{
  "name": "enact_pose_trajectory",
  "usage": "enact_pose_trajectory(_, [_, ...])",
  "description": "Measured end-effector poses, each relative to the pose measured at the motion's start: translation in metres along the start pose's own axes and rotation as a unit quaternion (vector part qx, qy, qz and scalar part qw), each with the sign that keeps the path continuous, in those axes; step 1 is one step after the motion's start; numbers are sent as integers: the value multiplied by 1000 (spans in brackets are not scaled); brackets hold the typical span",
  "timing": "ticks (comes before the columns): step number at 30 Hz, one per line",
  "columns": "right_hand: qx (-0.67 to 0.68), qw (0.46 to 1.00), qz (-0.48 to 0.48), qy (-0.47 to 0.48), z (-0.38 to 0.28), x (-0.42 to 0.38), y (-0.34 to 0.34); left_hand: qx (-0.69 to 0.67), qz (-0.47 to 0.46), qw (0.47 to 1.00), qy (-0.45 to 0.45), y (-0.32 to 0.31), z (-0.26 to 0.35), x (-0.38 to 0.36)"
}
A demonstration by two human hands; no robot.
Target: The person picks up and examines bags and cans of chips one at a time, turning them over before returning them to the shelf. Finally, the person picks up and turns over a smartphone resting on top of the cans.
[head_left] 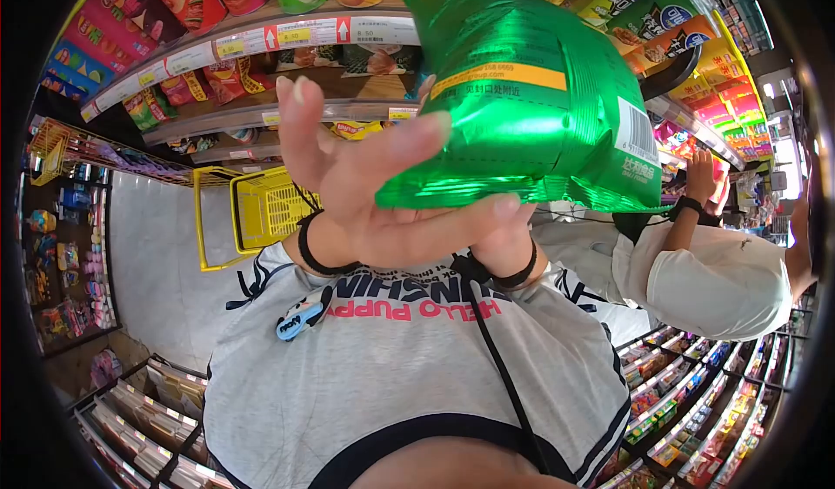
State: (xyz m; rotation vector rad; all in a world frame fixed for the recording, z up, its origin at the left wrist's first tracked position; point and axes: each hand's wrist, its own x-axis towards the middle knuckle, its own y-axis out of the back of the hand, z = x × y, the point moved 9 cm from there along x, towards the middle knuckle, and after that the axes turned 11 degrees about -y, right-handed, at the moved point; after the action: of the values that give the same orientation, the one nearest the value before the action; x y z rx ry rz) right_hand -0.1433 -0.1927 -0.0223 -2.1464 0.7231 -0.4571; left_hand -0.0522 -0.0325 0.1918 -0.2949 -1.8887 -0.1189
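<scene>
A puffed green foil snack bag (513, 98), with an orange stripe and a barcode, is held up before me. My right hand (506, 244) is at the bag's lower edge, its wrist in a black band and most of its fingers hidden behind the foil. My left hand (361, 172) is beside the bag's left end with fingers spread. One of its fingers overlaps the green foil, and another stretches along the bottom edge. A black band circles that wrist too.
Shelves of snack packets (235, 80) with a price rail (296, 39) rise ahead. A yellow shopping basket (265, 206) stands to the left on the grey floor (165, 254). A person in a pale shirt (713, 289) is close on my right, a hand (700, 176) near the shelf.
</scene>
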Motion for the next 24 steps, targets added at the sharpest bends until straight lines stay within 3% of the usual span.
enact_pose_trajectory(8, [65, 998, 3, 17, 6, 6, 5, 11, 48, 998, 34, -2, 4, -2])
enact_pose_trajectory(10, [97, 995, 10, 37, -7, 14, 17, -14, 10, 999, 40, -7, 2, -3])
enact_pose_trajectory(12, [138, 988, 25, 69, -30, 26, 43, -76, -54, 990, 102, -14, -2, -8])
enact_pose_trajectory(14, [181, 976, 48, 114, -67, 35, 82, -177, -134, 955, 196, -34, -13, -26])
enact_pose_trajectory(18, [200, 958, 146, 142, -118, 20, 171, -361, -279, 806, 376, -67, -22, -99])
enact_pose_trajectory(20, [120, 970, 183, 103, -128, 1, 185, -394, -317, 727, 464, -64, -25, -139])
enact_pose_trajectory(21, [-73, 983, 157, 54, -129, -5, 156, -396, -324, 691, 512, -59, -29, -156])
enact_pose_trajectory(22, [-264, 956, 125, 3, -127, -22, 115, -396, -329, 652, 557, -54, -31, -174])
enact_pose_trajectory(23, [-445, 890, 87, -48, -118, -30, 90, -412, -306, 618, 596, -50, -33, -192])
enact_pose_trajectory(24, [-513, 852, 97, -26, -115, -26, 86, -427, -282, 581, 633, -45, -33, -212])
